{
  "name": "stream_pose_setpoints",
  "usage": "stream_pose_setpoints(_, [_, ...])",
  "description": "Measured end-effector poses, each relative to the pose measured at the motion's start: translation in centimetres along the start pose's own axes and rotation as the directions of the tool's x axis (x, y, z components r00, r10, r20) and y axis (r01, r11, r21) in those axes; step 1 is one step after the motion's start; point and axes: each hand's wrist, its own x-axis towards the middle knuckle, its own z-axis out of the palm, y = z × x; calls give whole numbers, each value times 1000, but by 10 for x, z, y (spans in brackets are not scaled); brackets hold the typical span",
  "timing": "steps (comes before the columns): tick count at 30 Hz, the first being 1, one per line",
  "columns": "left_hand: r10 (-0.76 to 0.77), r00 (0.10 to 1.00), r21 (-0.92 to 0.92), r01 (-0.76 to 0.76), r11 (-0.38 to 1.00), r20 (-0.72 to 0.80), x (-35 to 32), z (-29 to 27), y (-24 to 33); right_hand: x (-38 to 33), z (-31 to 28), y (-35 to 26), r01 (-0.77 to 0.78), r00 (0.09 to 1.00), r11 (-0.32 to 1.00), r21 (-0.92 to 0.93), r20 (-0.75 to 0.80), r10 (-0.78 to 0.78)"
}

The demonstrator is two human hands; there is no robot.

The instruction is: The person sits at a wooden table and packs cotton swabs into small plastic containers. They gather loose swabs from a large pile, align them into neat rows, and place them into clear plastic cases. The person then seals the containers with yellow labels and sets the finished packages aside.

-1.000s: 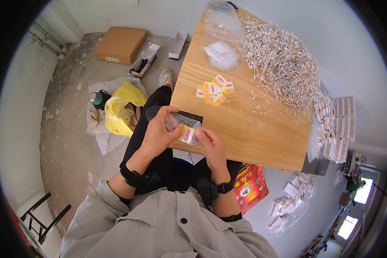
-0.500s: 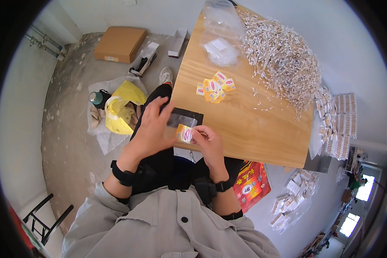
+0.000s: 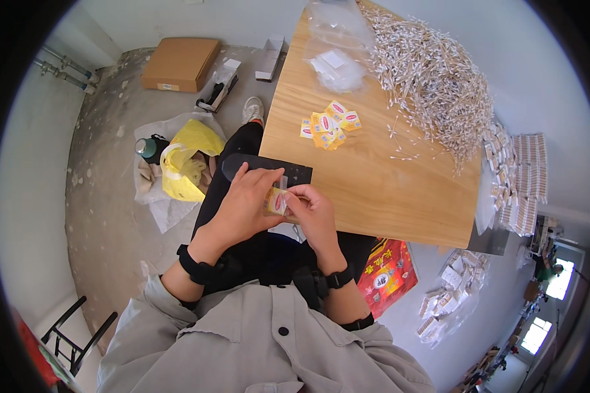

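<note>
Between my hands, over the table's near left corner, is a small clear plastic bag (image 3: 284, 184) with a yellow-and-white printed card (image 3: 276, 202) inside or against it; which of the two I cannot tell. My left hand (image 3: 241, 204) holds it from the left, thumb below and fingers above. The thumb and fingertips of my right hand (image 3: 313, 213) pinch its right side. A dark flat plate (image 3: 299, 171) lies at the table edge just beyond my fingers. Farther up the table, a loose pile of similar yellow-and-white cards (image 3: 326, 122) is spread out.
A large heap of cotton swabs (image 3: 432, 82) covers the far right of the wooden table (image 3: 387, 196). Clear plastic bags (image 3: 337, 69) lie left of it. Packed swab bundles (image 3: 528, 170) stand past the right edge. On the floor are a yellow bag (image 3: 190, 157) and a cardboard box (image 3: 180, 64).
My left hand, spread and apart before, has come down to the right and closed on the bag and card. My right hand keeps its pinch and has shifted slightly left.
</note>
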Motion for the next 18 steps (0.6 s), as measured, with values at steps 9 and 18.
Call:
stream_pose_setpoints(9, [-100, 995, -5, 100, 995, 23, -3, -5, -4, 3, 10, 8, 117, 988, 990, -78, -91, -124])
stream_pose_setpoints(18, [-151, 981, -183, 127, 975, -120, -17, -40, -36, 5, -36, 5, 47, 953, 925, 377, -295, 72])
